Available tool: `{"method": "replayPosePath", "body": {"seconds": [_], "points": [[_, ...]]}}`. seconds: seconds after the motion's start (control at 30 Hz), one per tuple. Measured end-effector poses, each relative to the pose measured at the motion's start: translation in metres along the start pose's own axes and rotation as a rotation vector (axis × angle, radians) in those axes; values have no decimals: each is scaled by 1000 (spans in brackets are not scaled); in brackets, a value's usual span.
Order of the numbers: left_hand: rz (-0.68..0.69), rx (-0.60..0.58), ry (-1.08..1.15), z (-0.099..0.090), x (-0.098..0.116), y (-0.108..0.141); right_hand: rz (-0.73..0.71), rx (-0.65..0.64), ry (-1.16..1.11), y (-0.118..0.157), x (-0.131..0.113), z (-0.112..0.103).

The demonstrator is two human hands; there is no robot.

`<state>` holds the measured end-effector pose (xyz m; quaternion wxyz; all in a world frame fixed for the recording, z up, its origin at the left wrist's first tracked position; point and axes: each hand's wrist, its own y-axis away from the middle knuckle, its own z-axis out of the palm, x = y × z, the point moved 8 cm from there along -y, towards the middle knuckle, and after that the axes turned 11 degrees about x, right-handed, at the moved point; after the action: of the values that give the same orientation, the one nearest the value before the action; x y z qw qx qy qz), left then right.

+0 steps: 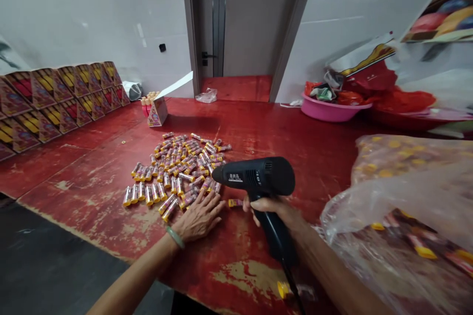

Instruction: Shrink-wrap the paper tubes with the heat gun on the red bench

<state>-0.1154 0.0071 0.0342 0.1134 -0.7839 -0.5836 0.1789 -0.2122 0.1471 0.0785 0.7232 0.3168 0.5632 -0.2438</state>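
My right hand (271,206) is wrapped around the handle of a black hair dryer (254,175), whose nozzle points left over a pile of small tubes. The tubes (185,157) have yellow ends and printed, see-through bodies. At the pile's near edge my left hand (201,216) lies flat with its fingers spread, a green bangle (175,237) on its wrist. Its fingertips touch or nearly touch the closest tubes. A single tube (235,203) lies between my two hands, below the nozzle. The dryer's cord runs down toward the table's near edge.
Display boxes (55,93) are stacked at the left. An open box (158,110) with pink items stands behind the pile. To the right lies a clear plastic bag (388,197) of more tubes. A pink basin (328,110) holds bags. The red table (258,128) is worn; a loose tube (295,291) lies near its front.
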Motion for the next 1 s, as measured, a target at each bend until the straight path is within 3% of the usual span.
{"method": "replayPosePath", "body": {"seconds": [0.1,0.2,0.33,0.4,0.53,0.7,0.9,1.0], "points": [[-18,22,-11,-6,7,0,-24,21,-17,18,-2,-18],[2,23,53,-2,29,-16,-106,152,-34,57,-16,-52],[50,34,223,25,62,-56,-176,391,1,99,-27,-97],[4,25,324,43,62,-72,-216,382,31,105,-25,-110],[-110,40,449,62,35,-79,-246,213,13,107,-13,-115],[-282,180,564,47,5,-66,-322,413,-82,124,-9,-115],[-451,401,973,33,10,-57,-324,145,-72,109,23,-98],[-482,473,871,26,4,-56,-273,249,-86,110,21,-108]]}}
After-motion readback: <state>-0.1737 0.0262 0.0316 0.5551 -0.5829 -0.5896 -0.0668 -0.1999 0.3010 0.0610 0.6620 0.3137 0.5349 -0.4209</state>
